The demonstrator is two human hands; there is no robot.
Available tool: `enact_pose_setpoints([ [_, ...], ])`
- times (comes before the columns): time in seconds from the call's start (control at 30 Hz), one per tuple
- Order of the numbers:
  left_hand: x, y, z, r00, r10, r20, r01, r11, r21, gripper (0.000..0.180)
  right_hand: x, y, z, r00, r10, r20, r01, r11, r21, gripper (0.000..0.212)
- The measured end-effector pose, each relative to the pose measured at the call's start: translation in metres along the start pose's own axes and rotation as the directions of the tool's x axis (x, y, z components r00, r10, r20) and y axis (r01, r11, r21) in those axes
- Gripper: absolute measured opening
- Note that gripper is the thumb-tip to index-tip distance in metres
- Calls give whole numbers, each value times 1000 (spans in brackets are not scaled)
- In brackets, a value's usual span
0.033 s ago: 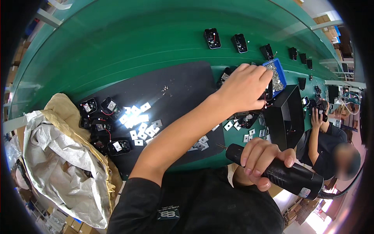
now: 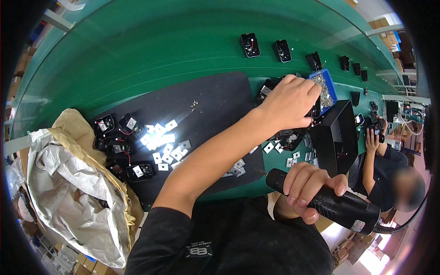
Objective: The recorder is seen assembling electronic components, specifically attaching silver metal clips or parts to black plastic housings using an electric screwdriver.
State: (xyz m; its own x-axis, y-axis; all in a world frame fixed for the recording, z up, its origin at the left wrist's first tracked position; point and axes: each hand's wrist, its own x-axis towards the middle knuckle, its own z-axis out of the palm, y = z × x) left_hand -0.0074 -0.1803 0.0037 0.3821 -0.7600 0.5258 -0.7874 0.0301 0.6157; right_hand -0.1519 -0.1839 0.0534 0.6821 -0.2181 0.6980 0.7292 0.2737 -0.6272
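Note:
My right hand (image 2: 311, 190) is closed around a black corded electric screwdriver (image 2: 346, 208), whose thin bit (image 2: 261, 172) points left over the near edge of the bench. Stretched across to the right, my left hand (image 2: 291, 103) has its fingers and thumb curled on a black plastic housing (image 2: 316, 109), mostly hidden behind the hand. Just beyond those fingers is a blue tray (image 2: 333, 87) of small metal screws. Below the left hand, another black housing (image 2: 292, 140) lies beside several square metal plates (image 2: 269, 147).
A black mat (image 2: 220, 91) carries bright metal plates (image 2: 158, 137), loose screws (image 2: 194, 105) and wired black housings (image 2: 139, 172). A large sack (image 2: 68, 183) stands at left, a black box (image 2: 337, 137) at right. More housings (image 2: 250, 46) line the green surface. A co-worker (image 2: 385, 160) sits at right.

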Motion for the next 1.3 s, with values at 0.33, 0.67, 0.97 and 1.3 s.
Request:
enact_pose_setpoints([
  [0.33, -42, 20, -50, 995, -96, -18, 97, 992, 76, 27, -3, 1, -13, 999, 31, 19, -30, 997, -67, 55],
  [0.67, -146, 42, -78, 829, -553, 85, 525, 821, 224, 34, -11, 35, -17, 962, 180, -205, -206, 972, -112, 64],
  [0.97, -175, 19, -79, 866, -499, 18, 495, 862, 109, 18, -6, 51, -14, 944, 200, -262, -233, 967, -100, 66],
  [1.3, -193, 10, -100, 876, -474, -93, 481, 872, 89, 10, 9, 88, 1, 929, 134, -345, -147, 989, -12, 67],
])
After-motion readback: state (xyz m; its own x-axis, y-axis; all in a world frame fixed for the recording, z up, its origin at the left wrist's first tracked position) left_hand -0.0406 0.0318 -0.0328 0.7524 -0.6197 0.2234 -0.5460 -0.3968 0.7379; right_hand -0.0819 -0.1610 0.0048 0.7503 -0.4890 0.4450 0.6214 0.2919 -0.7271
